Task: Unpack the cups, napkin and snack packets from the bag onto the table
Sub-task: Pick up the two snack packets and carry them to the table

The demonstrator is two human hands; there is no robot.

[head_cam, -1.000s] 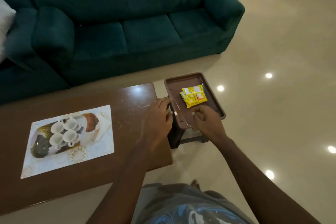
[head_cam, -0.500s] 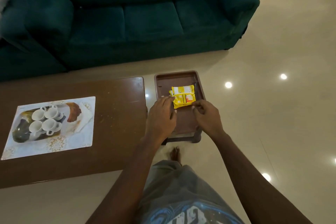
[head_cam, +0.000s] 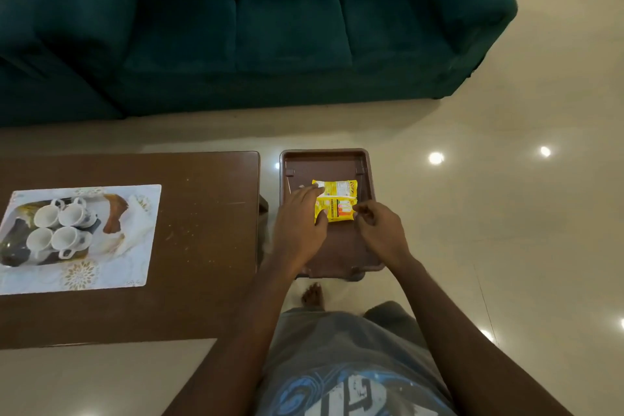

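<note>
Two yellow packets [head_cam: 334,200] lie one overlapping the other near the middle of a brown tray [head_cam: 325,153], nearer its far rim than its near one. The tray stands just off the right end of the table [head_cam: 209,213], apart from it, so the packets are not yet on the table. The left hand [head_cam: 299,224] reaches in from the tray's left rim, fingers fairly straight and spread, tips resting on the left edge of the packets and thumb lying on the nearer one; I read this as pressing or steadying, not a closed hold. The right hand [head_cam: 380,231] is curled, thumb and forefinger meeting at the right edge of the nearer packet; whether they pinch the foil I cannot tell. I judge the step in hand to be gathering the packets for transfer. The next move calls for a firm hold on both together, a lift over the tray's left rim, and a set-down on bare wood toward the table's right end. On the table's left part lies a mat [head_cam: 141,246] showing white cups, which read as print; I cannot be sure. I see no bag and no napkin. A green sofa [head_cam: 270,27] stands beyond, on glossy floor [head_cam: 472,213].
</note>
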